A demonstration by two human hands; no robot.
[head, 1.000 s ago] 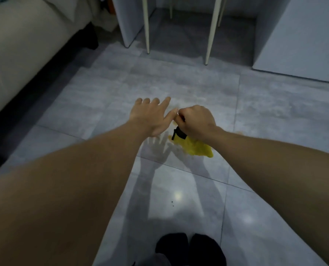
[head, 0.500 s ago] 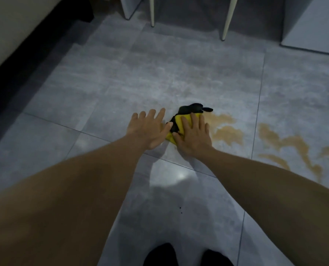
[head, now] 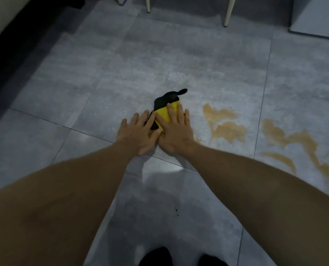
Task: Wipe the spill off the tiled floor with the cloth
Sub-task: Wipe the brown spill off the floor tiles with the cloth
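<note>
**Two flat hands on a cloth beside a floor spill**

Tiled floor (head: 106, 77): grey tiles with thin grout lines fill the view; the cloth serves as landmark for all positions below.

Spill (head: 227, 129): an orange-brown liquid lying in irregular patches to the right of the cloth, near it at its closest lobe and trailing farther right across a grout line. The cloth does not cover the main patches.

Furniture legs (head: 228, 14): two pale, slender legs stand well beyond the cloth, near the top edge.

Right hand (head: 176, 135): palm down on the cloth, its fingers (head: 171, 114) spread and flat, pressing rather than clenched around anything.

Left hand (head: 138, 135): palm down just left of the right hand, fingers released and splayed; its fingertips lie over the cloth's left edge and its thumb touches the right hand.

Cloth (head: 164, 113): yellow with a black portion, bunched on the floor under both hands; the black part protrudes beyond the fingertips.

Shoes (head: 156, 257): two dark toes, well below the cloth at the bottom edge.
</note>
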